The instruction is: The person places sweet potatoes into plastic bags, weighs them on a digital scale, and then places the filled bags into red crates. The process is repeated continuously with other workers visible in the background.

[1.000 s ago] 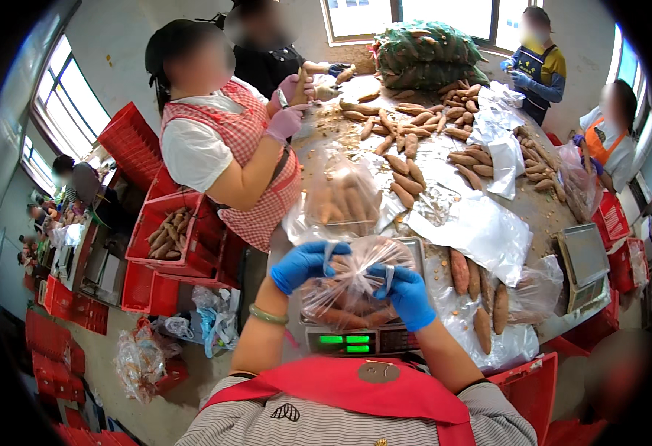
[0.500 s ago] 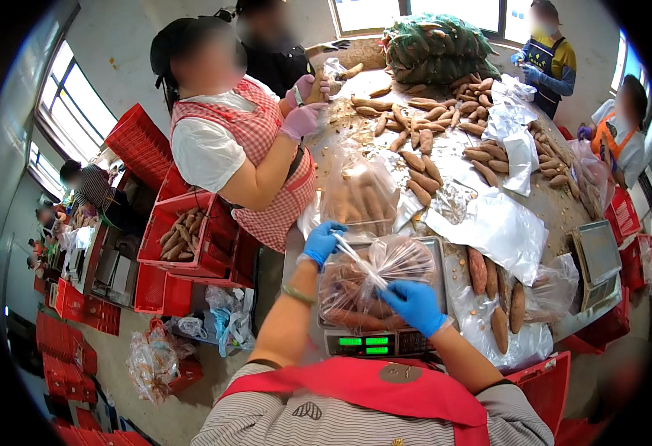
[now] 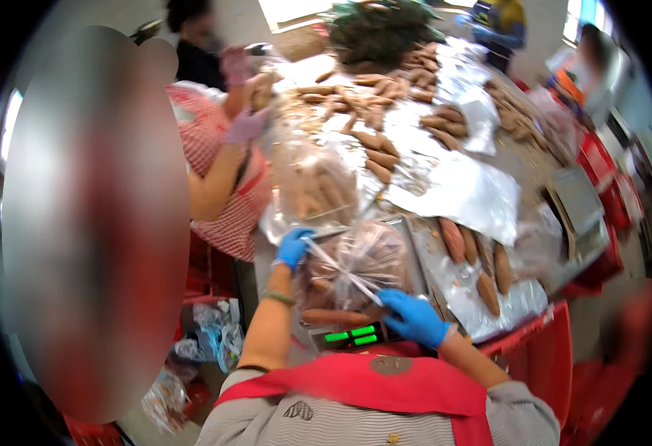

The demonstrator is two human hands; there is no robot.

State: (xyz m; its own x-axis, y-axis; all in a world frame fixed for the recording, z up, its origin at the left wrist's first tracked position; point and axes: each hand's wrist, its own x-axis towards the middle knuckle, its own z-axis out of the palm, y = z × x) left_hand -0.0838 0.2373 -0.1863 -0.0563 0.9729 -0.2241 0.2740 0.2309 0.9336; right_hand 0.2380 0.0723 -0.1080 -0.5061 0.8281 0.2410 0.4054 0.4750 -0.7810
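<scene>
In front of me, a clear plastic bag (image 3: 374, 256) full of sweet potatoes rests on a digital scale (image 3: 407, 232) with green lit digits. Its mouth is gathered in the middle, with twisted white ends running out to both sides. My left hand (image 3: 294, 247), in a blue glove, is closed on one end at the bag's far left. The other end is pinched in my blue-gloved right hand (image 3: 413, 318), at the bag's near right corner. Just beyond it sits a second clear bag of sweet potatoes (image 3: 317, 186), untouched by me.
Loose sweet potatoes (image 3: 374, 141) lie across the table, with white plastic sheets (image 3: 467, 189) among them. A co-worker in a checked apron (image 3: 222, 204) stands at the left. Another scale (image 3: 578, 193) stands right; a red crate (image 3: 537, 346) is near my right arm.
My hands have drawn farther apart, and the bag's twisted ends now stretch out from a tight gathered middle. The whole view has shifted, with the co-worker at left looming larger.
</scene>
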